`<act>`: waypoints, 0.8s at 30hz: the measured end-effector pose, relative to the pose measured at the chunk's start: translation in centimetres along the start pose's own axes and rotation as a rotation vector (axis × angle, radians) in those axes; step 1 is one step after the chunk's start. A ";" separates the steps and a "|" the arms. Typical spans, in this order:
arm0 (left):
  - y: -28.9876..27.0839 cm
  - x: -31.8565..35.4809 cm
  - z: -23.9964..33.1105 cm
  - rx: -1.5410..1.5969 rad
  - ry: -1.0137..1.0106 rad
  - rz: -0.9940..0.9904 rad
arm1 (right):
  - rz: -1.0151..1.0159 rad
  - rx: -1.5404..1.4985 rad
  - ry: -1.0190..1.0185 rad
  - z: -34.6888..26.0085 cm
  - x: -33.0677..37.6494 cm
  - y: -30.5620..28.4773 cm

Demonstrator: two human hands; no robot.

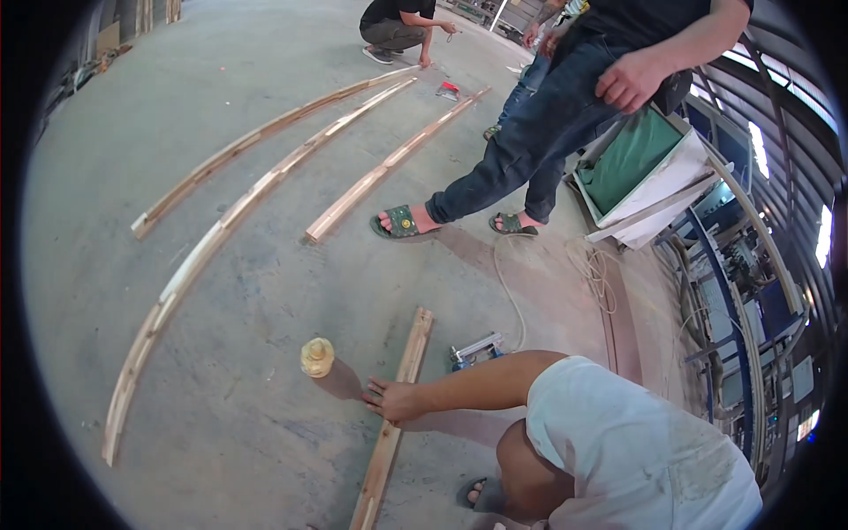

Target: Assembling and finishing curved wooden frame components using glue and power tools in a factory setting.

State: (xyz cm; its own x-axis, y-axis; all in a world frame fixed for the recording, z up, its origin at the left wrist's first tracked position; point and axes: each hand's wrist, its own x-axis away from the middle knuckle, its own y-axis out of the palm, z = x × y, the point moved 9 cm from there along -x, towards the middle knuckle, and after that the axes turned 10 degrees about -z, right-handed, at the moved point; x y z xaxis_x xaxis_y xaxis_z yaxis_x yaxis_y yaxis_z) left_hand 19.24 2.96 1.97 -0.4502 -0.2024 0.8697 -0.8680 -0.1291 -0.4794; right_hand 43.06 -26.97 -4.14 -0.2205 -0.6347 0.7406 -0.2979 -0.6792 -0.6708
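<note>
My right arm, in a white short sleeve, reaches in from the right. My right hand (395,401) lies palm down across a narrow wooden board (375,473) on the floor, fingers spread beyond its left edge. My left hand is out of view. Left of the board stands a yellowish bottle-like container (317,358), seen from above; its contents cannot be made out. Just right of the board's far end lies a blue and silver air nailer (477,350) with a pale hose (512,305).
Long wooden strips lie at left: one outer (212,165), one long middle (208,243), one shorter (393,165). A person in sandals (397,222) stands ahead; another crouches (397,31) by the strips' far ends. A green-lined bin (636,168) and metal racks (751,353) line the right.
</note>
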 end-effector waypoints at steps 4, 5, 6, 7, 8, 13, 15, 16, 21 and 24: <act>0.0 0.2 0.0 0.010 0.036 -0.021 | -0.118 0.040 -0.012 -0.6 -0.7 0.4; 0.4 0.1 -0.2 0.012 0.062 -0.018 | -0.109 0.047 -0.018 -0.8 -0.9 0.4; 0.7 -0.1 -0.3 0.046 0.112 -0.004 | -0.116 0.032 -0.020 -0.7 -1.0 0.7; 1.1 -0.3 -0.8 0.050 0.101 0.002 | -0.123 0.017 -0.021 -0.7 -1.2 1.0; 1.0 -0.3 -0.7 0.058 0.126 0.025 | -0.117 0.024 -0.026 -0.8 -1.0 0.5; -1.4 2.0 0.0 0.139 0.194 0.053 | -0.196 0.004 -0.010 -0.8 -0.4 -0.7; -1.5 2.2 0.0 0.083 0.154 0.027 | -0.156 -0.024 0.005 -0.6 -0.4 -0.9; -1.3 2.0 0.2 0.034 0.122 -0.003 | -0.127 -0.051 0.022 -0.3 -0.4 -0.9; 2.4 -0.6 -0.2 -0.100 0.049 0.263 | -0.109 -0.014 0.059 0.2 -1.0 -0.6; 3.4 -1.1 0.3 -0.300 -0.144 0.406 | -0.090 -0.012 0.083 0.5 -0.6 -0.5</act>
State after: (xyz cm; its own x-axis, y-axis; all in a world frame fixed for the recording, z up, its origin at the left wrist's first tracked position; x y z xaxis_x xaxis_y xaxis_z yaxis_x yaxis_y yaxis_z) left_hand 16.89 2.44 -0.65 -0.7478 -0.3125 0.5858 -0.6609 0.2668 -0.7014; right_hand 43.81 -26.48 -4.27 -0.2683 -0.5387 0.7986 -0.3307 -0.7271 -0.6016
